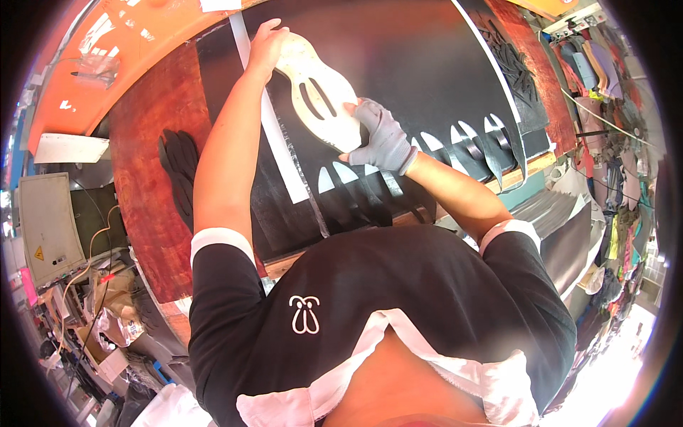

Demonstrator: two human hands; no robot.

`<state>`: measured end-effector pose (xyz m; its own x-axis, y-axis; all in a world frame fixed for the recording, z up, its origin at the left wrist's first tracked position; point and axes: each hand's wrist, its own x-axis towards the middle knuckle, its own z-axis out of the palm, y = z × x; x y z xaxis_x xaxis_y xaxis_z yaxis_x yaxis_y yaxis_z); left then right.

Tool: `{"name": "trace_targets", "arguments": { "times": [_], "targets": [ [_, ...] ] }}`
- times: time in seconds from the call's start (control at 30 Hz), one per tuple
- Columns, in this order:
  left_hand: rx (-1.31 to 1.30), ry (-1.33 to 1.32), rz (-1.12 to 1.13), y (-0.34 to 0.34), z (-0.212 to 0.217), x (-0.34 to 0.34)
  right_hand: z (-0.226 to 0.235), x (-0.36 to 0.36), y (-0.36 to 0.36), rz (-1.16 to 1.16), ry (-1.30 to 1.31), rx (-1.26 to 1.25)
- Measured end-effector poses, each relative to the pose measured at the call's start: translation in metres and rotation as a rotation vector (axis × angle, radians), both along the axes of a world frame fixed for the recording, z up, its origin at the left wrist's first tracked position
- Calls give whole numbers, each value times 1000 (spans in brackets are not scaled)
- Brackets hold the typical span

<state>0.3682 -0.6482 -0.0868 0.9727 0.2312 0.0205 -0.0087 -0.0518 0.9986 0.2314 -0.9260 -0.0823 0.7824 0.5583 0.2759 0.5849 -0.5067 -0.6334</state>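
Observation:
A pale, sole-shaped cutting die (340, 87) with two long slots in its middle lies tilted over a black sheet (420, 71). My bare left hand (266, 51) is closed on its far end. At its near end, my right hand (380, 135), in a grey fingerless glove, grips the edge between thumb and fingers. Whether the die touches the sheet I cannot tell. Curved, sole-like cutouts run along the sheet's near edge, leaving thin black strips (514, 146). A white strip (281, 153) lies under my left forearm.
An orange machine body (142, 53) curves across the far left. Black sole-shaped pieces (181, 167) are stacked on the reddish-brown board (142, 220). Black offcuts (509, 64) lie at the far right. A grey metal box (48, 220) stands left; hanging materials (605, 135) line the right.

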Motion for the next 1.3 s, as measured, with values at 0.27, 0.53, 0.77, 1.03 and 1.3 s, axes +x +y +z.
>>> {"name": "trace_targets", "arguments": {
  "times": [0.27, 0.53, 0.77, 1.03, 1.3],
  "targets": [
    [515, -70, 136, 6, -22, 8, -12, 3, -8, 53, -276, -152],
    [-8, 42, -109, 45, -59, 44, -4, 17, 4, -23, -191, -233],
    [55, -14, -25, 53, -27, 46, -1, 27, 11, 57, -173, -136],
    [-53, 65, -50, 67, -5, 68, 25, 19, 41, -31, -65, -109],
    [178, -146, -96, 78, 16, 72, 47, 48, 61, 23, -146, 15]
  ]
}}
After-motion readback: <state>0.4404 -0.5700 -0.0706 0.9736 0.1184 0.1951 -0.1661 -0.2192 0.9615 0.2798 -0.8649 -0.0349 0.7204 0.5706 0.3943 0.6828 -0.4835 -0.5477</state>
